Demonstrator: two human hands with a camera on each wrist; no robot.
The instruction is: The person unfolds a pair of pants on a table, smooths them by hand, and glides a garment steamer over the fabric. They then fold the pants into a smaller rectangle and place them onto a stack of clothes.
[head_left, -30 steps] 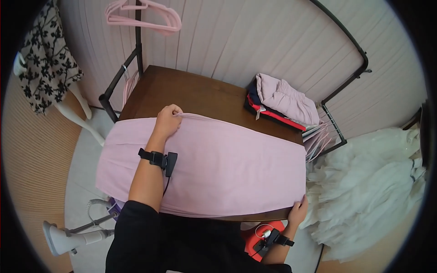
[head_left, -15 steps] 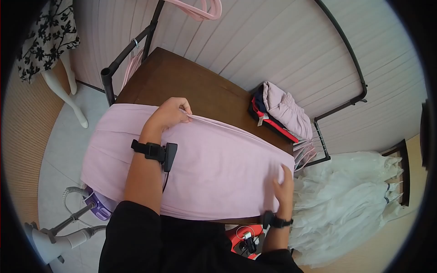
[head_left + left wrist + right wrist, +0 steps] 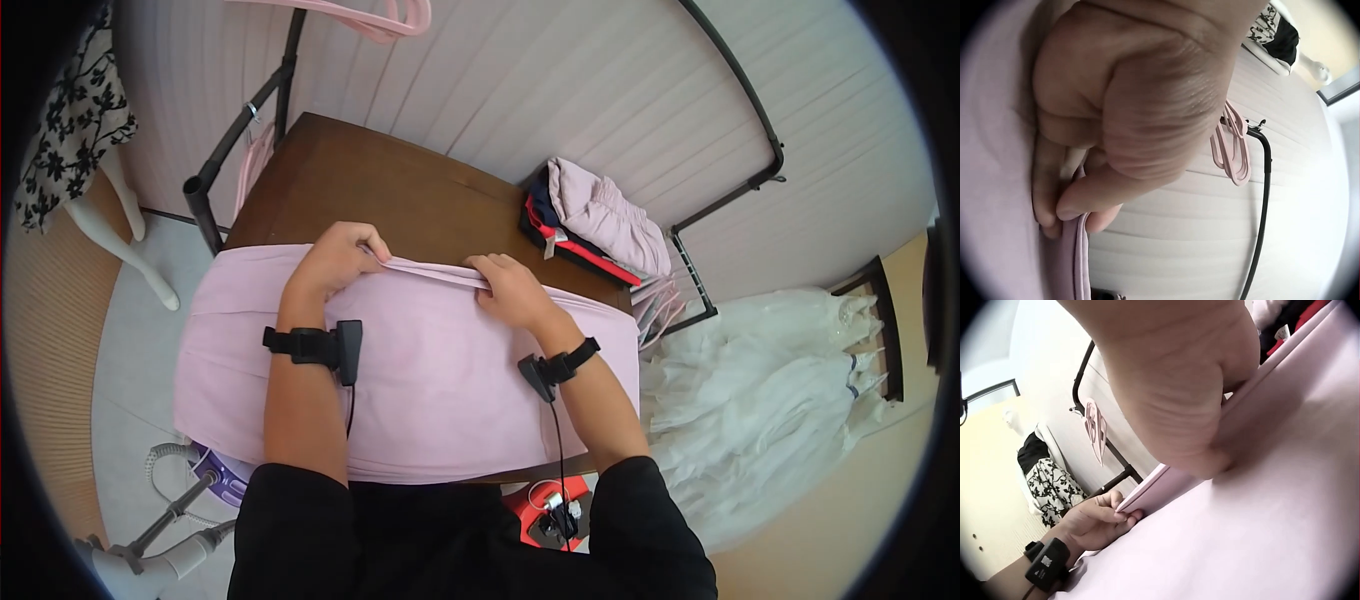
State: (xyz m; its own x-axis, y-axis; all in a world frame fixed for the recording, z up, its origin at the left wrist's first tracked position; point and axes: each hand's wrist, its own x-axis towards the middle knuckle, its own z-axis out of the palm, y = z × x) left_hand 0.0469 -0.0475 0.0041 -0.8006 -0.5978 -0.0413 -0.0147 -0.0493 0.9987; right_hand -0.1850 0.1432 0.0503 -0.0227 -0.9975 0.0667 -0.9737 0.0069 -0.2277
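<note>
A pale pink cloth garment point(image 3: 440, 380) lies spread across the brown wooden table point(image 3: 400, 170), covering its near part. At its far edge my left hand point(image 3: 335, 262) pinches the folded hem between thumb and fingers; the left wrist view shows the layered edge point(image 3: 1079, 256) coming out from that grip. Farther right along the same edge, my right hand point(image 3: 510, 290) holds the hem, thumb on the near side and fingers over the far side. Between both hands the edge is lifted slightly, as the right wrist view shows.
Folded clothes point(image 3: 605, 220) in pink, red and dark blue are stacked at the table's back right. Pink hangers point(image 3: 385, 18) hang from a black rack point(image 3: 265, 95). White dresses point(image 3: 750, 400) stand at right, a steamer point(image 3: 180, 550) at lower left, and a mannequin point(image 3: 85, 150) beyond.
My right hand has left the garment's near right corner, swept over the cloth and taken hold of the far edge beside the left. The left hand keeps its pinch on the hem.
</note>
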